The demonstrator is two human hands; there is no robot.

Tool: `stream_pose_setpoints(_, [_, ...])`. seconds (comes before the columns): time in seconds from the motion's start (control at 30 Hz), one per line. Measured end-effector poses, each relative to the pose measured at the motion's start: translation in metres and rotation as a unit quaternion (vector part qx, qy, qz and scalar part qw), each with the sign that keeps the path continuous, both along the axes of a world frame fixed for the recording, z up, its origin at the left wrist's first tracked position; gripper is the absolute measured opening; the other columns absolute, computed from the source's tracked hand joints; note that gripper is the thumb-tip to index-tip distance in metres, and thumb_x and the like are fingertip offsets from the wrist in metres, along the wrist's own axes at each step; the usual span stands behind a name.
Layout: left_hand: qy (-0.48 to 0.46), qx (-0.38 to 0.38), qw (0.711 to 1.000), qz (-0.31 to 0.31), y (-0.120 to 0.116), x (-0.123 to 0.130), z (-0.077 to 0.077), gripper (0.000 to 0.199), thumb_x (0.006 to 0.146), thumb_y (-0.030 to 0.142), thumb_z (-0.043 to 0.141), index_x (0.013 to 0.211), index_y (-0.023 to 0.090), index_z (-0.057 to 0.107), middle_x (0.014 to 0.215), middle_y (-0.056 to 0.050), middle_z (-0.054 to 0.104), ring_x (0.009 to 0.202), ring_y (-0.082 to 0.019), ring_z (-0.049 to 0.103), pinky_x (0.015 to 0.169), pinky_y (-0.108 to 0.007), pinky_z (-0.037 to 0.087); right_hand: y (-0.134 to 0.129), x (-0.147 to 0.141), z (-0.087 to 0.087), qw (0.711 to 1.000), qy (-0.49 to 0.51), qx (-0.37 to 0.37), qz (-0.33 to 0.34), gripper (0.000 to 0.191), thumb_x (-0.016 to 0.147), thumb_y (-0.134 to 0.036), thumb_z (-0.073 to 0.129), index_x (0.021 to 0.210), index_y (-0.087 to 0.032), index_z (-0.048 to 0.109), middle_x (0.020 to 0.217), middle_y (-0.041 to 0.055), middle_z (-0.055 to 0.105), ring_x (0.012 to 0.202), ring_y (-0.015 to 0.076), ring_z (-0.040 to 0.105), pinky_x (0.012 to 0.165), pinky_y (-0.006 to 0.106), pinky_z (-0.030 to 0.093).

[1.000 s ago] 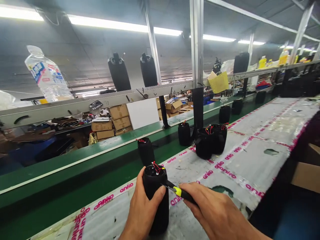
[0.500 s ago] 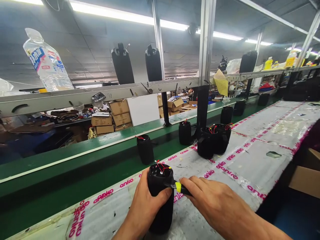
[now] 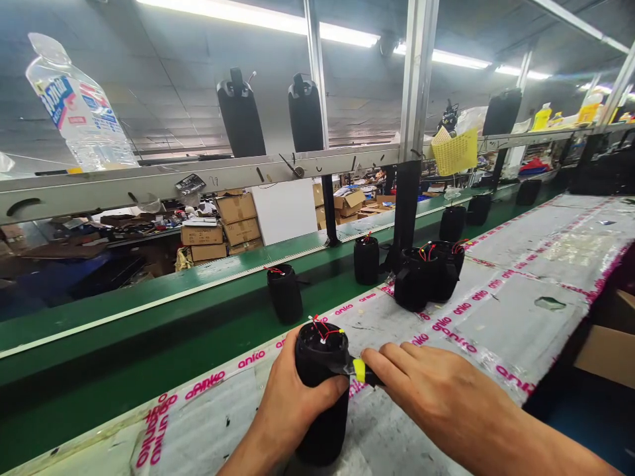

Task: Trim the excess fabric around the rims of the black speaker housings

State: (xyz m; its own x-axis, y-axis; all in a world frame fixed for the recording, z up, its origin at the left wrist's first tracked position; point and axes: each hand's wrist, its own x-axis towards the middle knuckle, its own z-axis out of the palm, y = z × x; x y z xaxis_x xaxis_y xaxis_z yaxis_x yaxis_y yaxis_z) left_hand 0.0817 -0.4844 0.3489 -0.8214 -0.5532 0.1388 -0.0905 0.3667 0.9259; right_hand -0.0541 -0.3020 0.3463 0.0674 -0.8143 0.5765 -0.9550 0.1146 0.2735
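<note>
A black cylindrical speaker body (image 3: pixel 323 423) stands on the covered bench, its open top holding red wires (image 3: pixel 323 329) with small white and yellow connectors. My left hand (image 3: pixel 292 396) is wrapped around it, thumb across the near side. In my right hand (image 3: pixel 426 380) is a black-handled tool with a yellow band (image 3: pixel 359 370). The tool's front end meets the upper right side of the speaker body, just above my left thumb. Its exact tip is hard to make out.
Behind runs a green conveyor (image 3: pixel 198 337) carrying other black speaker bodies (image 3: pixel 285 294). A cluster of similar bodies (image 3: pixel 417 284) stands ahead on the bench (image 3: pixel 516 291). A metal rail (image 3: pixel 198 175) crosses above, with a plastic bottle (image 3: pixel 82 112) on it.
The view has shifted slightly. Both hands keep their holds on the speaker body and the tool, and the tool's front end stays against the body's side.
</note>
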Motion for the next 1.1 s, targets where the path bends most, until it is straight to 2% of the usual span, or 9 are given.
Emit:
stream_pose_setpoints(0.17, [0.021, -0.001, 1.0, -0.017, -0.001, 0.0, 0.001, 0.056, 0.07, 0.021, 0.078, 0.121, 0.026, 0.055, 0.115, 0.001, 0.07, 0.105, -0.022, 0.063, 0.095, -0.035, 0.045, 0.0, -0.004, 0.01, 0.999, 0.03, 0.027, -0.004, 0.044, 0.071, 0.0, 0.051, 0.112, -0.017, 0.053, 0.079, -0.0001, 0.057, 0.061, 0.0186, 0.055, 0.054, 0.034, 0.032])
stream_pose_setpoints(0.43, [0.046, 0.043, 0.997, -0.046, 0.003, 0.001, -0.001, 0.046, 0.073, 0.03, 0.075, 0.115, 0.021, 0.059, 0.117, -0.004, 0.071, 0.112, -0.027, 0.062, 0.096, -0.037, 0.046, -0.005, -0.002, 0.011, 0.997, 0.062, 0.04, -0.035, 0.055, 0.061, -0.002, 0.052, 0.114, -0.017, 0.05, 0.075, -0.0008, 0.057, 0.055, 0.0177, 0.056, 0.049, 0.033, 0.028])
stream_pose_setpoints(0.6, [0.026, 0.019, 0.999, -0.02, 0.01, -0.001, -0.001, 0.046, 0.071, 0.024, 0.074, 0.114, 0.023, 0.06, 0.113, -0.002, 0.072, 0.107, -0.025, 0.065, 0.093, -0.035, 0.049, 0.0, -0.001, 0.013, 0.998, 0.05, 0.034, -0.035, 0.05, 0.057, -0.003, 0.053, 0.104, -0.021, 0.048, 0.07, -0.0027, 0.056, 0.048, 0.017, 0.052, 0.046, 0.033, 0.023])
stream_pose_setpoints(0.73, [0.017, -0.003, 1.0, 0.001, 0.014, -0.005, 0.0, 0.05, 0.069, 0.029, 0.075, 0.116, 0.023, 0.059, 0.114, -0.003, 0.072, 0.108, -0.027, 0.065, 0.095, -0.038, 0.049, 0.003, -0.002, 0.011, 0.998, 0.039, 0.042, -0.027, 0.048, 0.056, -0.002, 0.053, 0.099, -0.023, 0.047, 0.069, -0.0031, 0.056, 0.047, 0.017, 0.051, 0.046, 0.033, 0.021])
stream_pose_setpoints(0.83, [0.007, -0.013, 1.0, 0.012, 0.017, -0.006, 0.001, 0.051, 0.066, 0.03, 0.074, 0.114, 0.022, 0.059, 0.112, -0.005, 0.073, 0.106, -0.029, 0.066, 0.096, -0.042, 0.048, 0.003, -0.002, 0.009, 0.998, 0.025, 0.049, -0.039, 0.043, 0.061, -0.003, 0.057, 0.098, -0.022, 0.049, 0.07, -0.0026, 0.056, 0.048, 0.0176, 0.051, 0.046, 0.034, 0.019])
stream_pose_setpoints(0.97, [0.031, -0.016, 0.999, 0.025, 0.015, -0.008, -0.005, 0.057, 0.064, 0.04, 0.076, 0.116, 0.022, 0.06, 0.115, -0.006, 0.073, 0.111, -0.033, 0.066, 0.101, -0.047, 0.047, -0.002, 0.003, 0.016, 0.995, 0.026, 0.088, -0.032, 0.02, 0.081, -0.013, 0.066, 0.084, -0.024, 0.049, 0.077, -0.0006, 0.056, 0.056, 0.0192, 0.05, 0.046, 0.037, 0.013])
stream_pose_setpoints(1.1, [0.053, -0.021, 0.996, 0.068, 0.006, -0.012, -0.019, 0.072, 0.062, 0.054, 0.077, 0.124, 0.02, 0.059, 0.123, -0.011, 0.071, 0.12, -0.037, 0.062, 0.108, -0.053, 0.042, -0.011, 0.01, 0.021, 0.99, 0.021, 0.138, -0.037, 0.02, 0.087, -0.017, 0.066, 0.076, -0.022, 0.05, 0.083, 0.0016, 0.057, 0.065, 0.0204, 0.052, 0.045, 0.037, 0.011])
